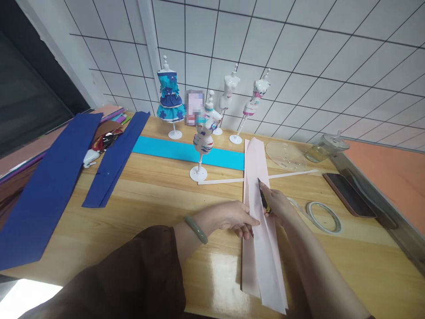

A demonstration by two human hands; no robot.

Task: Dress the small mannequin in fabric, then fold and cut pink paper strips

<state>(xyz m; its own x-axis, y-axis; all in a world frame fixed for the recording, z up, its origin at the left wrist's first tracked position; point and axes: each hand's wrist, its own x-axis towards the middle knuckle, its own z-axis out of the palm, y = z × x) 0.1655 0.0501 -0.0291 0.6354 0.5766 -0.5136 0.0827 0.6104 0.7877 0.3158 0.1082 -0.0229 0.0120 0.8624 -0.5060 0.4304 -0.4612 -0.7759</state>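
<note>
A long, folded strip of pale pink paper point(255, 164) lies lengthwise in front of me, its layers parted toward the near end. My left hand point(237, 217) pinches the strip's left side, index finger on top and other fingers curled at the edge. On the other side, my right hand point(278, 204) is closed around a black-and-yellow cutting tool point(264, 197), its pointed tip against the paper and aimed away from me. Whether it is a knife or scissors I cannot tell. Under the pink strip runs a narrow white strip point(224, 181).
Small mannequins, one in a blue dress point(170, 95) and one nearer point(203, 141), stand behind a turquoise strip point(166, 149). Dark blue strips point(116, 161) lie left. Rightward are a tape roll point(338, 221), a phone point(348, 193), a clear disc point(286, 155) and a glass container point(328, 145).
</note>
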